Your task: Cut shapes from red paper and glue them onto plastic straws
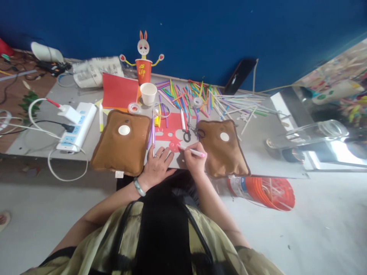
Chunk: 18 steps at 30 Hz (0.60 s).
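Between two brown cushions, my right hand (195,159) holds a white marker with a pink end (197,153), its tip at a small red paper cutout (174,146). My left hand (157,167) lies flat with fingers spread at the table's front edge, left of the cutout, wearing a ring and a bracelet. Beyond the cutout is a red sheet with cut-out holes (166,133). Scissors with dark handles (195,132) and a white pen (182,119) lie past my right hand.
Brown cushions flank my hands, left (120,149) and right (226,152). Behind stand a paper cup (148,94), a rabbit figure in a red cup (143,70) and many coloured sticks (183,97). A power strip (77,128) lies left; an orange bucket (269,193) is below right.
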Each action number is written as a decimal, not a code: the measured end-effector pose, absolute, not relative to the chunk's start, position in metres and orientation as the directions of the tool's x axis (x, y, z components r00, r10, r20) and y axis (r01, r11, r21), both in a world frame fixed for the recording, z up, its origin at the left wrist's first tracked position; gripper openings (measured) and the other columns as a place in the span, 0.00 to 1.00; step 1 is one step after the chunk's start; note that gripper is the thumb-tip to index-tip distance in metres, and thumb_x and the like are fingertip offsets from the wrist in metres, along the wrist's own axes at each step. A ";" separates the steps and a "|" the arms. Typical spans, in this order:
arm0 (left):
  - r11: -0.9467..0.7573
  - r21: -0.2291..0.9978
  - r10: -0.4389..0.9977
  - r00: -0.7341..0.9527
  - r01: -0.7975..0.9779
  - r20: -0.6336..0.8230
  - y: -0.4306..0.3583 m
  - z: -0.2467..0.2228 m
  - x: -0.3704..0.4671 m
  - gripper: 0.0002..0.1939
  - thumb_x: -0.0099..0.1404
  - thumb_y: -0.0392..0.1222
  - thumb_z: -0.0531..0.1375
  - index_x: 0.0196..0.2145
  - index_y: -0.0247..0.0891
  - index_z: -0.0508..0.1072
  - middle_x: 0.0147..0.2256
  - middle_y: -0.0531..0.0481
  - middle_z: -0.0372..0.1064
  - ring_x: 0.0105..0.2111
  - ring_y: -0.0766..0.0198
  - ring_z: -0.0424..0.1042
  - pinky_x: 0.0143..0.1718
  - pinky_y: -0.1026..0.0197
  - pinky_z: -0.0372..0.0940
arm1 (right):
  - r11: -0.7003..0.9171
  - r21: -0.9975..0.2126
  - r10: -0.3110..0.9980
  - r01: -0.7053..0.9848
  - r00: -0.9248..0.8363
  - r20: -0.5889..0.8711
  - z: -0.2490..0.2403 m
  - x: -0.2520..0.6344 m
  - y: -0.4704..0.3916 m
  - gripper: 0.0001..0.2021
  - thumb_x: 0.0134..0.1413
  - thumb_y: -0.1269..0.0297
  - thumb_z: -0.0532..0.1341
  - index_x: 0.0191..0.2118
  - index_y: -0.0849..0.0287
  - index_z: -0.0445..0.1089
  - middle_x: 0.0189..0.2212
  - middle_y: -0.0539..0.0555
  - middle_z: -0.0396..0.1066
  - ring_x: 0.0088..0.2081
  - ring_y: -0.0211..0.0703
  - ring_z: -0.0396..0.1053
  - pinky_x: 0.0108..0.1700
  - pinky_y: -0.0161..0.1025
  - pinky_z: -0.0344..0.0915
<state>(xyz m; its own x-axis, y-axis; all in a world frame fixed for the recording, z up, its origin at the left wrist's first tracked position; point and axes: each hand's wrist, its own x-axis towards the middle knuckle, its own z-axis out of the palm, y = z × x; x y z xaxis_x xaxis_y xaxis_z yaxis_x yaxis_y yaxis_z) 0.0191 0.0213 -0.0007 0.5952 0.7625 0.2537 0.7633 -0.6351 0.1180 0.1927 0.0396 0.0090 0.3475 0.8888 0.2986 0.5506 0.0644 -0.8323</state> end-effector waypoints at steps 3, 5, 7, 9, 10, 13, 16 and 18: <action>-0.636 0.116 0.762 0.596 0.763 0.253 0.021 -0.001 0.019 0.28 0.70 0.55 0.53 0.60 0.34 0.66 0.59 0.37 0.65 0.57 0.45 0.62 0.65 0.33 0.45 | 0.055 -0.829 0.887 0.557 0.354 0.298 0.008 0.193 0.040 0.06 0.47 0.67 0.58 0.24 0.55 0.60 0.18 0.45 0.65 0.21 0.36 0.62 0.26 0.34 0.60; -0.635 0.114 0.762 0.596 0.764 0.252 0.021 -0.001 0.019 0.28 0.70 0.55 0.53 0.60 0.34 0.66 0.59 0.37 0.65 0.57 0.45 0.62 0.65 0.33 0.45 | 0.066 -0.823 0.886 0.564 0.346 0.308 0.008 0.193 0.040 0.06 0.47 0.67 0.58 0.24 0.55 0.60 0.18 0.44 0.65 0.21 0.36 0.61 0.25 0.34 0.60; -0.632 0.112 0.764 0.594 0.766 0.252 0.021 -0.001 0.019 0.29 0.70 0.55 0.53 0.60 0.34 0.66 0.59 0.37 0.65 0.58 0.45 0.62 0.65 0.33 0.45 | 0.090 -0.816 0.874 0.571 0.347 0.339 0.007 0.194 0.039 0.06 0.47 0.67 0.58 0.24 0.55 0.60 0.18 0.44 0.64 0.21 0.36 0.61 0.25 0.34 0.60; -0.630 0.110 0.765 0.592 0.768 0.254 0.021 -0.001 0.019 0.29 0.70 0.55 0.53 0.60 0.34 0.66 0.59 0.37 0.65 0.58 0.45 0.62 0.65 0.33 0.45 | 0.116 -0.810 0.842 0.575 0.375 0.387 0.006 0.195 0.039 0.05 0.47 0.68 0.57 0.24 0.55 0.60 0.18 0.45 0.65 0.21 0.36 0.62 0.25 0.34 0.60; -0.630 0.109 0.766 0.591 0.769 0.254 0.021 -0.001 0.019 0.29 0.70 0.56 0.53 0.60 0.34 0.66 0.59 0.37 0.65 0.58 0.45 0.62 0.65 0.33 0.45 | 0.127 -0.810 0.823 0.573 0.394 0.408 0.005 0.195 0.038 0.05 0.47 0.68 0.57 0.24 0.55 0.60 0.19 0.45 0.66 0.21 0.37 0.63 0.26 0.35 0.61; -0.630 0.113 0.765 0.590 0.768 0.257 0.022 -0.002 0.019 0.28 0.69 0.55 0.54 0.59 0.34 0.66 0.58 0.37 0.65 0.58 0.45 0.62 0.65 0.34 0.44 | 0.145 -0.825 0.794 0.546 0.433 0.426 0.001 0.196 0.037 0.04 0.48 0.68 0.56 0.26 0.55 0.61 0.20 0.47 0.68 0.23 0.39 0.67 0.27 0.36 0.62; -0.627 0.120 0.768 0.584 0.770 0.263 0.022 -0.003 0.019 0.28 0.69 0.55 0.54 0.59 0.34 0.66 0.58 0.37 0.65 0.58 0.45 0.62 0.65 0.34 0.44 | 0.158 -0.852 0.797 0.499 0.445 0.409 -0.005 0.198 0.037 0.03 0.50 0.67 0.57 0.27 0.55 0.62 0.22 0.47 0.71 0.24 0.41 0.71 0.28 0.37 0.64; -0.624 0.127 0.770 0.581 0.771 0.262 0.022 -0.004 0.019 0.28 0.69 0.55 0.54 0.59 0.34 0.66 0.58 0.37 0.65 0.58 0.45 0.62 0.65 0.34 0.44 | 0.166 -0.874 0.792 0.458 0.466 0.394 -0.009 0.199 0.038 0.03 0.50 0.67 0.57 0.28 0.55 0.62 0.22 0.47 0.71 0.26 0.43 0.74 0.28 0.38 0.65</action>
<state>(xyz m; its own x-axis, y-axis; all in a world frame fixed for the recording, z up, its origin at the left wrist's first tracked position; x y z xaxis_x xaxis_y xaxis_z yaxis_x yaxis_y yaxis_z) 0.0194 0.0217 -0.0038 0.5811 0.7704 0.2624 0.7707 -0.6245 0.1267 0.1990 0.0376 -0.0090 0.4659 0.7922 0.3941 0.4575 0.1655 -0.8736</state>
